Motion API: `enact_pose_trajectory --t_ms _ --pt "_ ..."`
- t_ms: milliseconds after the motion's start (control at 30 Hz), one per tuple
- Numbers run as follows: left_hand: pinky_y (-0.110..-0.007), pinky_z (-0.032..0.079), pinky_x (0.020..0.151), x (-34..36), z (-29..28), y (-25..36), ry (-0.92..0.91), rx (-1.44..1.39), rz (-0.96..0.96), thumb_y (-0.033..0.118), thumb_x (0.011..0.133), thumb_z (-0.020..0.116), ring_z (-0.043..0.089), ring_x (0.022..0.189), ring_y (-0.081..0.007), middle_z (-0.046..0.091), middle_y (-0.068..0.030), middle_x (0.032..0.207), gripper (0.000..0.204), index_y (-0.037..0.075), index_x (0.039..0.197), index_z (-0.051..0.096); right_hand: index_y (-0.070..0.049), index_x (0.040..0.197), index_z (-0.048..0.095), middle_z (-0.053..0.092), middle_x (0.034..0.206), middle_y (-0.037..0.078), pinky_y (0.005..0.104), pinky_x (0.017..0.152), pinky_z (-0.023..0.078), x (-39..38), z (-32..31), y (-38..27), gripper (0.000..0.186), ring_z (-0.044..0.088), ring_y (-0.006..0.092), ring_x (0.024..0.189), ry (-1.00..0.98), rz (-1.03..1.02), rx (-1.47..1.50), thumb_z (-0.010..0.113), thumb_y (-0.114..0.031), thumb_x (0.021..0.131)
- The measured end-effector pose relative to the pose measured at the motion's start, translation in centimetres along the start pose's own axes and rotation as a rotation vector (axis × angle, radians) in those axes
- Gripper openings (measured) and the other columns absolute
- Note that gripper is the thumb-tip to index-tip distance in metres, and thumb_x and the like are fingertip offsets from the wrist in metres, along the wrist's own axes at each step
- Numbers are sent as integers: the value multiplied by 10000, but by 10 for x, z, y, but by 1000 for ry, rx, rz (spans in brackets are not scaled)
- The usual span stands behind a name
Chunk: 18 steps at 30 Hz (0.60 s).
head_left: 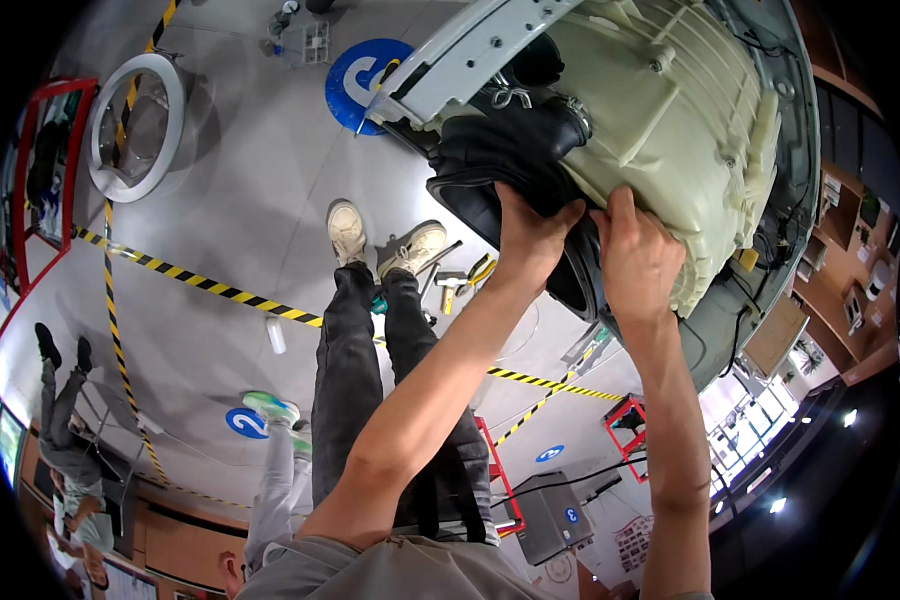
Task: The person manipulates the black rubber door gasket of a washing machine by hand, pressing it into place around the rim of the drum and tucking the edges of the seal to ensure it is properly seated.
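A black rubber door gasket (505,150) bulges from the pale plastic tub (670,120) of an opened washing machine. My left hand (532,238) has its fingers hooked over the gasket's lip and its thumb on the fold. Beside it, my right hand (638,250) pinches the gasket's edge where it meets the tub; those fingertips are partly hidden. A metal clamp (573,118) sits around a black hose stub above the gasket. The grey metal frame (470,60) of the machine runs along the upper side.
On the floor lie a hammer (450,285), yellow-handled pliers (482,270) and a white bottle (275,335). A round white door ring (155,180) rests at the left near a red-framed cart (78,150). Yellow-black tape (220,290) crosses the floor. Another person's shoe (270,406) is close behind.
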<state>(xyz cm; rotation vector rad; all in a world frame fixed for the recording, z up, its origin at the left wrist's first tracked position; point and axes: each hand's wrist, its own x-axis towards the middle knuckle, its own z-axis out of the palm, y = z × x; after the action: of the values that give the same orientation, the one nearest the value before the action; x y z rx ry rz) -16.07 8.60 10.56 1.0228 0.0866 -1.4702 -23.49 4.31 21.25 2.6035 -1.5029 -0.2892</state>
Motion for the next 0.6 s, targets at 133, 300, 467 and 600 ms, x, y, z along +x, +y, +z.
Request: enact_pose_trajectory --t_ms 133,300,467,600 --pt "-327 540 971 -1 -5 -1 -47 -52 -10 -99 819 741 599 1166 -204 576 -88 1298 728 110 1411 371 -92 953 612 605 606 31 394 479 496 2 2 2 249 666 235 583 -5 6 -39 775 -209 806" --pt "-284 582 826 2 -12 -2 -151 -217 -17 -63 864 736 659 1054 -163 646 -67 1212 573 91 1351 474 -99 938 620 585 591 20 384 472 493 4 13 -6 174 651 231 564 60 19 -70 708 -135 792" --pt "-252 579 723 2 -11 5 -204 -258 -204 -57 877 724 694 934 -134 702 -49 1091 371 57 1211 612 -85 986 630 602 629 33 395 497 503 8 19 -6 222 662 236 596 61 -43 -91 680 -81 769" --pt "-230 569 638 1 4 25 -189 -332 -267 -42 881 726 708 813 -115 733 -32 996 261 43 1122 674 -78 1057 607 620 658 49 420 520 515 12 1 -3 309 695 255 668 -120 55 -93 700 -44 765"
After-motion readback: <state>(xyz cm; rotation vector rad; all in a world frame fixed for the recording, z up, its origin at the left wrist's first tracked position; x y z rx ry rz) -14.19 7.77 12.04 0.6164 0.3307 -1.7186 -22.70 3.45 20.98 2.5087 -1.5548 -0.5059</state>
